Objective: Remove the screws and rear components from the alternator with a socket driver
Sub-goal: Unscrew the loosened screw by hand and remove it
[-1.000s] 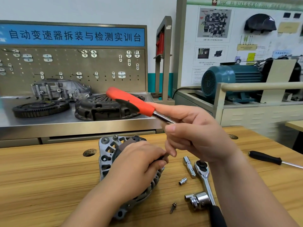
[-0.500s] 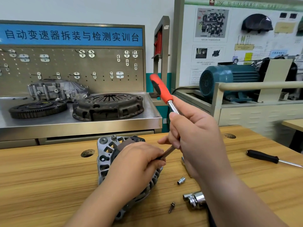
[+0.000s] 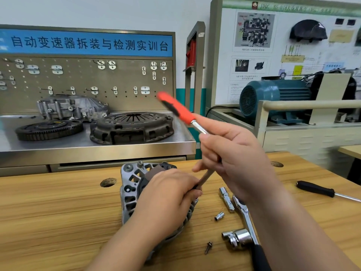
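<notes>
The grey cast-metal alternator lies on the pale wooden table under the left hand. Above its right side the right hand holds the orange-handled socket driver. Right of the alternator lie a chrome extension bar, chrome ratchet wrench, small silver socket, large chrome socket and dark screw; farther right, a black-handled screwdriver.

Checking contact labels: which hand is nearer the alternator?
Left. Left hand holds the alternator; right hand is above and right of it, gripping the socket driver.

Bright even light, wide-angle bowing, slight motion blur
</notes>
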A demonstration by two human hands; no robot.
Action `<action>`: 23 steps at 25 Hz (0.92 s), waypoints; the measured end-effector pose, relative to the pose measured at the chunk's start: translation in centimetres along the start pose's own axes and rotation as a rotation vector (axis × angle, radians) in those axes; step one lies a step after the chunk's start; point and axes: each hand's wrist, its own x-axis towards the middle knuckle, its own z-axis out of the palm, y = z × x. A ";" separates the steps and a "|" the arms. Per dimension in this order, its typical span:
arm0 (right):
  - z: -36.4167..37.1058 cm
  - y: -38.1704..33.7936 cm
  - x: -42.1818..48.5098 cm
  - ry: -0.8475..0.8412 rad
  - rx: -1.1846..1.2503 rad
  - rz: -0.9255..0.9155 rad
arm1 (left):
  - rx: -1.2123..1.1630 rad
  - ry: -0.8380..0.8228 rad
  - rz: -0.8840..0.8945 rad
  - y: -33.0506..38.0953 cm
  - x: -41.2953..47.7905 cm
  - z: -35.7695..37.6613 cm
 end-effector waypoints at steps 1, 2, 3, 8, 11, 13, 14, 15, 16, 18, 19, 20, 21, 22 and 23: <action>0.6 0.4 -0.2 0.142 -0.030 -0.021 | 0.002 0.003 0.002 0.0 0.0 0.0; 0.9 0.6 -0.3 0.233 -0.059 -0.034 | 0.003 0.003 0.004 0.0 0.1 0.1; 1.0 0.7 -0.4 0.262 -0.075 -0.041 | 0.001 0.001 0.005 0.0 0.1 0.1; -0.6 -0.4 -0.2 -0.318 -0.009 0.038 | -0.054 0.009 0.008 -0.2 -0.3 -0.2; -1.4 -0.9 0.5 -0.440 0.046 0.114 | -0.058 -0.017 0.014 -0.4 -0.3 -0.1; -1.1 -0.8 0.6 -0.322 0.056 0.101 | -0.023 -0.007 0.007 -0.4 -0.2 0.0; -0.6 -0.5 0.4 -0.194 0.028 0.070 | -0.013 0.006 -0.002 -0.3 -0.1 0.1; 0.0 -0.1 0.1 -0.034 -0.018 0.027 | -0.013 0.014 -0.005 -0.2 -0.1 0.1; 0.6 0.3 -0.3 0.127 -0.077 -0.023 | -0.016 0.014 0.000 -0.2 -0.1 0.1; 1.5 0.9 -1.0 0.293 -0.176 -0.107 | -0.017 -0.004 0.014 0.0 0.0 -0.1; 1.7 0.9 -1.1 0.289 -0.193 -0.122 | -0.021 -0.011 0.022 0.1 0.0 -0.1; 1.7 0.7 -1.1 0.228 -0.199 -0.114 | -0.038 -0.011 0.025 0.1 0.0 -0.3; 1.6 0.3 -1.0 0.114 -0.198 -0.083 | -0.068 -0.002 0.025 0.0 -0.1 -0.4; 1.3 -0.2 -0.8 -0.028 -0.191 -0.037 | -0.092 0.011 0.025 0.1 -0.2 -0.5; 0.9 -0.7 -0.6 -0.171 -0.171 0.011 | -0.112 0.025 0.030 0.1 -0.3 -0.5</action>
